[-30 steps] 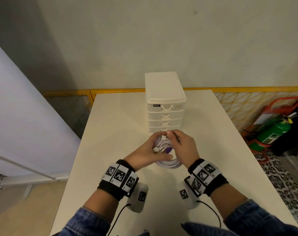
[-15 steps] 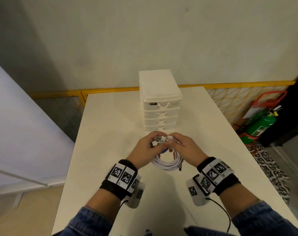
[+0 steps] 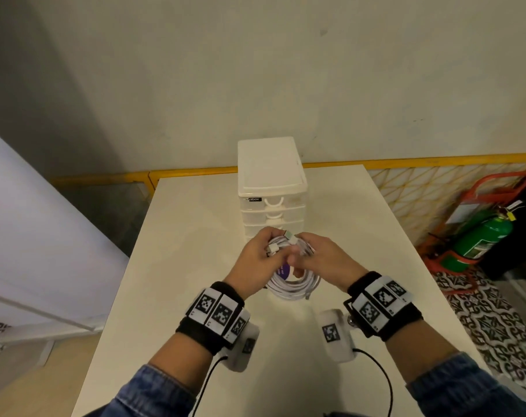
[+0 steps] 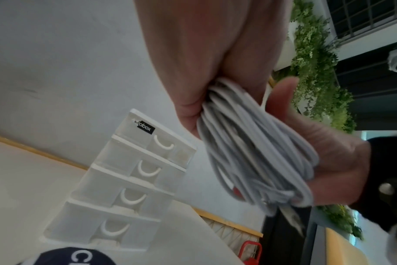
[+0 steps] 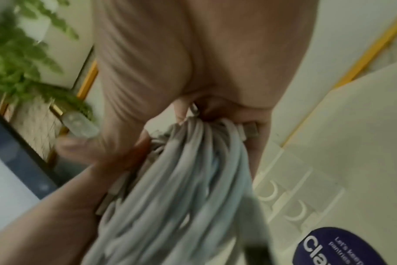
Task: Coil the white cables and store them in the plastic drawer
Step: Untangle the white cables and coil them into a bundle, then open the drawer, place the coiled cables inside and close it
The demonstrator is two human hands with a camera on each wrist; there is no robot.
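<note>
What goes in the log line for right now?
both hands: left hand, right hand grip coiled white cable bundle | white plastic drawer unit: drawers closed

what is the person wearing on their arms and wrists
Both hands are bare, left hand and right hand. Each wrist carries a black band faced with white tiles printed with square black-and-white markers. A white camera pod with its own marker hangs under each wrist, trailing a thin black cable. Blue denim sleeves cover the forearms.

Smooth white plastic-coated cables (image 3: 295, 284); translucent plastic drawer unit (image 3: 270, 206); matt table (image 3: 195, 236).
</note>
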